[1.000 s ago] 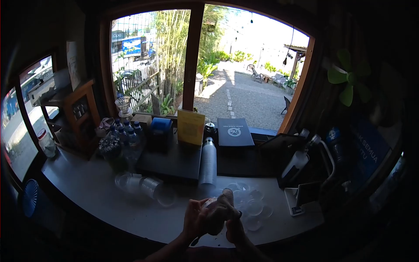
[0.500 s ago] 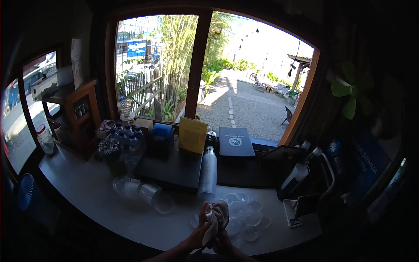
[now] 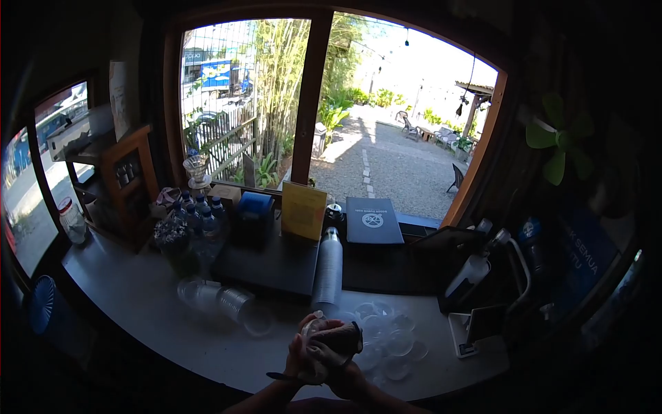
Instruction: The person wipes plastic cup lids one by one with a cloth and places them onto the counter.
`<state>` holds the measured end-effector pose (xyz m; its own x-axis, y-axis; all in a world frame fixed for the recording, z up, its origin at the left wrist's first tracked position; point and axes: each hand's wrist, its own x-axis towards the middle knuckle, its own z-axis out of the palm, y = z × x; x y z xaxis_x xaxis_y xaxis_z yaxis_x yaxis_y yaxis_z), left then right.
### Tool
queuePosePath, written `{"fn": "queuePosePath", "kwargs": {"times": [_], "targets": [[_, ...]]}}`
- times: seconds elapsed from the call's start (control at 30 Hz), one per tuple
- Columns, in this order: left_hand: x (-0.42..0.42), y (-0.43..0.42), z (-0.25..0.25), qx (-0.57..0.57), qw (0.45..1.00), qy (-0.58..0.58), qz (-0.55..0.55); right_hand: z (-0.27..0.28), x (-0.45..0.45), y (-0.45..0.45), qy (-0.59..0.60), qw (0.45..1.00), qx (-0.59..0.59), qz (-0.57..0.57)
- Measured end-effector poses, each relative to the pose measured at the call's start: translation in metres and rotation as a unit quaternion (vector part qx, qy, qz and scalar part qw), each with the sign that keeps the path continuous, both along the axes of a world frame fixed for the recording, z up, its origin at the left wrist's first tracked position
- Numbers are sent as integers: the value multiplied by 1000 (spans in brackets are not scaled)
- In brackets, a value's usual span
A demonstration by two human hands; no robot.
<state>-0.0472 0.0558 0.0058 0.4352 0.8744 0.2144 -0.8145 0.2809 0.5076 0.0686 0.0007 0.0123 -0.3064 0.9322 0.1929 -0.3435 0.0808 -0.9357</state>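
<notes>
Dim grey surface point(image 3: 138, 297), loose clear discs point(image 3: 400, 343) beside a long stack of cups point(image 3: 327, 272); nearer, the left hand point(image 3: 295, 357) grips a clear item point(image 3: 314, 327), the right hand point(image 3: 347, 379) bunches a cloth point(image 3: 336, 340) against it, handling seemingly unfinished, though how much is left I cannot tell

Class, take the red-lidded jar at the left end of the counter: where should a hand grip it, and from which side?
Grip the jar around its clear body, below the red lid. I'd approach from the near side, over the counter: the wooden shelf crowds its right. Its upright, rounded body should suit a wrapped grip.
</notes>
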Motion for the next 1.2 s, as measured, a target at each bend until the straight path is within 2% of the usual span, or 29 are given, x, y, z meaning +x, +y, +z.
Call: {"fn": "queuePosePath", "kwargs": {"times": [0.07, 0.13, 0.17, 0.2, 0.27, 0.3, 0.37, 0.4, 0.43, 0.47, 0.53, 0.57, 0.6, 0.63, 0.67, 0.73, 0.77, 0.8, 0.87, 0.9, 0.97, 1.03, 1.07, 1.1, 1.17, 1.2], "targets": [[-7, -2, 14, -14, 999, 32, 14, -9, 12, 9, -91, 996, 5, -13], [2, -5, 18, 64, 995, 57, 49, 2, 18, 7, -217, 962, 149, -71], [6, -9, 7, 99, 985, 122, 77, 7, 21, 5, -274, 931, 214, -111], [9, -11, 2, 134, 967, 188, 105, 9, 19, 3, -223, 959, 134, -113], [14, -14, -4, 110, 979, 159, 68, -9, 14, 1, -60, 994, 1, -92], [14, -12, -2, 89, 987, 128, 42, 3, 6, -3, 3, 997, 6, -82], [12, -13, 6, 55, 992, 109, 23, -8, 7, 1, 123, 989, -73, -40], [14, -4, 4, 89, 994, 63, 24, 7, 6, 4, 184, 959, -214, -22], [10, -1, 3, 43, 998, 48, 6, 6, 9, 2, 85, 989, -121, -19], [6, 2, 2, -5, 999, 33, -12, 7, 9, 1, 50, 994, -90, -33], [8, -2, 11, 31, 997, 64, 22, 8, 10, 0, -20, 997, -29, -65], [12, -4, 11, 59, 994, 77, 41, 0, 13, 2, -9, 995, -60, -75], [16, -7, 11, 87, 990, 92, 61, 9, 13, 4, 122, 982, -141, -40], [23, -13, 9, 114, 982, 111, 101, 19, 13, 6, 252, 942, -222, -18], [20, -19, -2, 89, 987, 116, 65, 34, 10, 8, 231, 944, -234, -35], [21, -9, -9, 109, 989, 84, 48, 28, -8, -2, 241, 951, -165, -99], [18, -5, -12, 102, 992, 65, 31, 25, -8, -1, 174, 969, -136, -106], [14, 0, -7, 94, 994, 46, 13, 24, 0, 1, 187, 953, -236, -18], [5, 7, 0, 65, 998, 19, -20, 1, 10, -1, 145, 978, -148, 12], [4, 8, 7, 102, 994, 47, 14, 3, 14, 0, 53, 995, -81, 7], [10, 1, 14, 82, 995, 58, 27, 12, 13, 0, -11, 999, -12, -36], [18, -6, 4, 91, 990, 93, 61, 23, 11, 1, 130, 987, -96, -26], [22, -16, -4, 48, 992, 97, 65, 29, 9, 1, 200, 970, -136, -25], [23, -15, -2, 59, 991, 93, 71, 26, 5, 0, 140, 986, -72, -49], [21, -4, -4, 72, 996, 46, 27, 25, -1, -5, 190, 972, -130, -44], [17, 0, 3, 71, 997, 22, 8, 18, 4, -4, 103, 991, -75, -32]]}}
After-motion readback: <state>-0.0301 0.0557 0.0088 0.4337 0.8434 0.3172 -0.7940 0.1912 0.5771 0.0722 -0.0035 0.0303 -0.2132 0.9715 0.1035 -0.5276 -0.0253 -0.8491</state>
